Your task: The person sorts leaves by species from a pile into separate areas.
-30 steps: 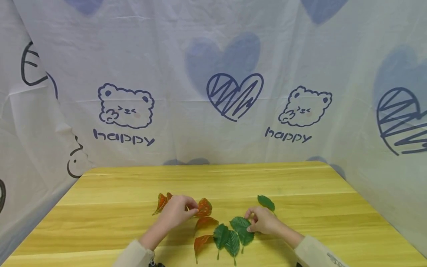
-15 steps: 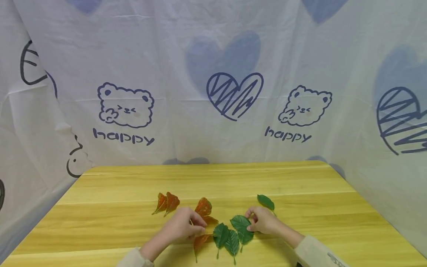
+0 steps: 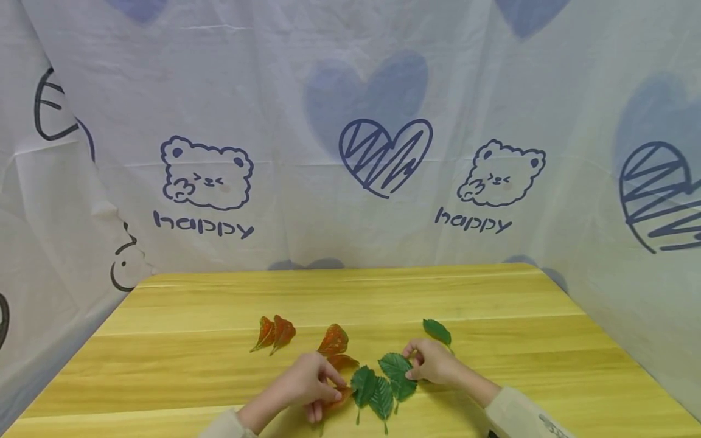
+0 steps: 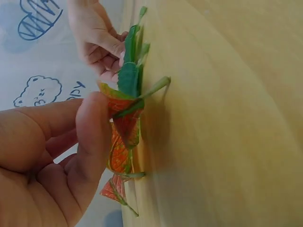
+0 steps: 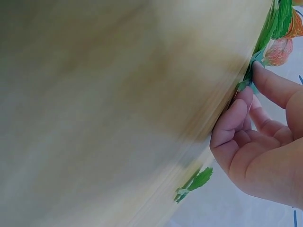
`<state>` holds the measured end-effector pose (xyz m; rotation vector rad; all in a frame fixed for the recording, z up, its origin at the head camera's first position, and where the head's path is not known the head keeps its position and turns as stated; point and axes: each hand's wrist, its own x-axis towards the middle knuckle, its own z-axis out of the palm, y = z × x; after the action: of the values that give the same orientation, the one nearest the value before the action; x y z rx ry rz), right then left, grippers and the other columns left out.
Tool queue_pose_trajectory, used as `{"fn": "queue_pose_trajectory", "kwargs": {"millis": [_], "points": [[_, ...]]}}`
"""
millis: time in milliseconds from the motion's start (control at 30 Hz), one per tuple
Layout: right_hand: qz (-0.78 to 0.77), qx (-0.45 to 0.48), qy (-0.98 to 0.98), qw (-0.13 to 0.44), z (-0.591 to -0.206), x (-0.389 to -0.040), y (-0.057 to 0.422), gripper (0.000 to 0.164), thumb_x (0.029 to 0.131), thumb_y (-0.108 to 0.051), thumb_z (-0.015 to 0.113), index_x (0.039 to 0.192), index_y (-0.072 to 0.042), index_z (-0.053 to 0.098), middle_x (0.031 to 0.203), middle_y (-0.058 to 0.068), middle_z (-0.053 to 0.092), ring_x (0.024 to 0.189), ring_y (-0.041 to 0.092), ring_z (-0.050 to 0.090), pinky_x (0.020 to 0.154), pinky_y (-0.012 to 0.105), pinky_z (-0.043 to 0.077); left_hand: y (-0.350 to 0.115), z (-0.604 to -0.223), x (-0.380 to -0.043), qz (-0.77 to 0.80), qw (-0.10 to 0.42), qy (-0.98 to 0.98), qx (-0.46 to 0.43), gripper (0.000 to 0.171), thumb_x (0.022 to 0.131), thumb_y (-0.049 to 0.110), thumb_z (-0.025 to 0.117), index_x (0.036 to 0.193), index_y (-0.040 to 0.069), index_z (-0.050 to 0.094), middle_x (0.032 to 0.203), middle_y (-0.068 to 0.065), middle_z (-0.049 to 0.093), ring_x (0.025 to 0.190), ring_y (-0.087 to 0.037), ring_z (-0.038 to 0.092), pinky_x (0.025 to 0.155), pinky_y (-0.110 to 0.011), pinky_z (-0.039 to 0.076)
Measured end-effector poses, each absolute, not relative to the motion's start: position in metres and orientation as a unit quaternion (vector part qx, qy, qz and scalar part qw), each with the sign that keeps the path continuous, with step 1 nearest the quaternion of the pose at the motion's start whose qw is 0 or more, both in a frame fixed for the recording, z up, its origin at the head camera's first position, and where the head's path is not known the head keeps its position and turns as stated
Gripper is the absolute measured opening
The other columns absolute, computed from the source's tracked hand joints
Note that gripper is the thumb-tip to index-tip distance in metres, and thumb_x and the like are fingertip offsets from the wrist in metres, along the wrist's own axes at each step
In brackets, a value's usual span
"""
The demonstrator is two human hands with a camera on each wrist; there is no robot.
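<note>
My left hand (image 3: 308,382) pinches a red-orange leaf (image 4: 127,124) between thumb and forefinger; its green stem points toward the table in the left wrist view. This leaf lies at the near end of a short line of red leaves, beside a green leaf (image 3: 363,384). Two other red leaves, an upper one (image 3: 334,339) and a lower one (image 3: 342,362), lie just beyond that hand. My right hand (image 3: 436,364) holds the edge of a broad green leaf (image 3: 395,367) between thumb and fingers, at the right of the green cluster. Another green leaf (image 3: 381,398) overlaps the cluster's front.
A pair of red leaves (image 3: 278,332) lies apart at the left of the wooden table (image 3: 181,365). One single green leaf (image 3: 436,331) lies behind my right hand. A printed white cloth (image 3: 306,213) hangs behind the table.
My left hand has moved nearer, from the far red leaf past the middle one, and now grips the nearest red leaf. The right hand stays at the green leaf.
</note>
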<state>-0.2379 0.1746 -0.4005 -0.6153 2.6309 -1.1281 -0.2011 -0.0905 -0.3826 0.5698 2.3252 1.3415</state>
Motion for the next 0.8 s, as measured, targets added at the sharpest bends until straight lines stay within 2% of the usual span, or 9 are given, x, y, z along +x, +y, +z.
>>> {"fn": "queue_pose_trajectory", "kwargs": {"millis": [233,467,800], "points": [[-0.385,-0.197,0.894,0.114,-0.3995,-0.2378,0.1736,0.024,0.072,0.005,0.069,0.092,0.001,0.055,0.063,0.0,0.044,0.055,0.011,0.038,0.048,0.019,0.032,-0.0866,-0.3867,-0.1976,0.457,0.213,0.843,0.188,0.014,0.074,-0.001,0.069,0.088,-0.001,0.07,0.046,-0.011,0.056,0.034,-0.012,0.052,0.036,-0.029,0.046],[-0.393,-0.196,0.891,0.11,-0.3999,-0.2366,0.1748,0.025,0.071,0.003,0.07,0.09,0.001,0.054,0.063,0.0,0.044,0.055,0.012,0.038,0.048,0.019,0.032,-0.0867,-0.3889,-0.1972,0.45,0.218,0.848,0.176,0.016,0.072,0.0,0.071,0.088,0.002,0.07,0.049,-0.01,0.058,0.033,-0.009,0.05,0.035,-0.029,0.046],[-0.419,-0.206,0.877,0.114,-0.3985,-0.237,0.1807,0.027,0.073,0.002,0.069,0.096,0.004,0.055,0.062,0.0,0.044,0.053,0.01,0.038,0.046,0.018,0.033,-0.0891,-0.3874,-0.1985,0.448,0.238,0.847,0.16,0.024,0.067,-0.005,0.073,0.089,0.004,0.071,0.051,-0.011,0.059,0.033,-0.007,0.048,0.037,-0.031,0.047]]}}
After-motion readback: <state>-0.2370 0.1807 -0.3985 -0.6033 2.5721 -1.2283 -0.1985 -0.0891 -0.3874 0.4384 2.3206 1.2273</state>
